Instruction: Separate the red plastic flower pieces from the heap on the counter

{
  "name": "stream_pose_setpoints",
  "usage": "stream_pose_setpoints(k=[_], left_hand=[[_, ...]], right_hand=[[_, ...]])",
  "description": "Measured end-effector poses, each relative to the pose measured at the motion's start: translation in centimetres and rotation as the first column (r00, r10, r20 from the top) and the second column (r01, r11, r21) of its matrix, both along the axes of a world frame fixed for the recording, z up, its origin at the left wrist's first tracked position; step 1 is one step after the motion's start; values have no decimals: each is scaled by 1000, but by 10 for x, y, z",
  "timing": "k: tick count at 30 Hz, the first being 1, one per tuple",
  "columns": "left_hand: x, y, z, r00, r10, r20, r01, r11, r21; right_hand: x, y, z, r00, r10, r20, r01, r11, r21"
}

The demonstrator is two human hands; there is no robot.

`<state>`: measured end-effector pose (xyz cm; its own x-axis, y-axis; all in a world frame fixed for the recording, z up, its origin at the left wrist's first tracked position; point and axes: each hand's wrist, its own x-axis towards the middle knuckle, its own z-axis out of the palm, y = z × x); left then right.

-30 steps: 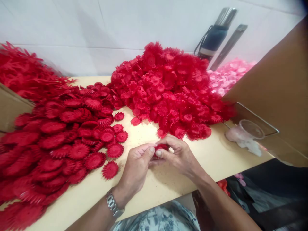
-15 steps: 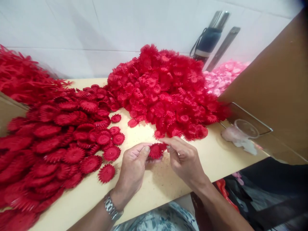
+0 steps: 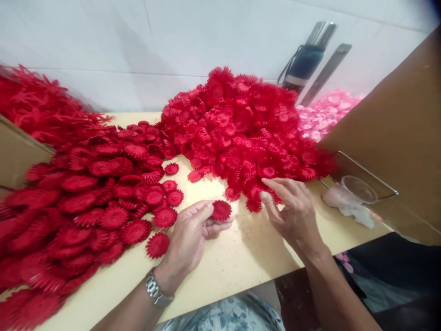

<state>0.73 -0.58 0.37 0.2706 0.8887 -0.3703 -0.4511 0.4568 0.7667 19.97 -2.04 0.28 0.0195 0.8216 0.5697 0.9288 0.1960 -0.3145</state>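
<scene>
I pinch the red petal disc (image 3: 221, 210) in my left hand (image 3: 191, 234), just left of my open right hand (image 3: 292, 211), whose spread fingers touch the red pile (image 3: 241, 133); I'd lift one piece only, not a clump

A second ago both hands pinched one red flower piece (image 3: 221, 210) together over the bench. Now the right hand (image 3: 292, 212) has let go and moved away to the edge of the big red heap (image 3: 244, 133), fingers spread, while the left hand (image 3: 193, 232) alone holds the piece, lying flat and fully visible.
</scene>
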Motion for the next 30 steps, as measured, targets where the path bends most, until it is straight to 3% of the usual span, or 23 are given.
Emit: stream_pose_setpoints(k=[3,6,12,22,30], left_hand=[[2,-3,-1,998,-68,6,68,997,44],[5,-6,-2,993,-110,-34,112,990,83],[7,-11,-5,984,-52,-169,79,985,155],[5,-9,-14,960,-23,-280,85,974,211],[5,-7,-7,991,-78,-110,94,985,143]], right_hand=[[-30,-2,4,931,202,-303,-256,955,-150],[-50,-2,5,860,257,-441,-397,880,-260],[-52,-3,2,800,248,-547,-431,871,-235],[-52,-6,-3,826,311,-470,-418,897,-142],[-55,-10,-8,897,291,-334,-330,942,-66]])
